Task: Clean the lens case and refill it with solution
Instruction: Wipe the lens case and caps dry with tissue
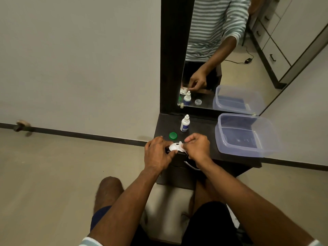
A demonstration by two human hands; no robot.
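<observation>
The lens case (174,146), light, rigid, likely slippery plastic, sat at the counter (204,151) front edge. Left hand (157,153) pinched its rim; right hand (197,146) grip clamped its other end.

On the bench (198,125), the solution bottle (185,123) stands near the mirror (230,50) behind it, with a loose cap (173,135) just in front to its left. The plastic tub (245,134) sits at the bench's right end, and the lens case (175,147) lies at the front edge between both hands
</observation>
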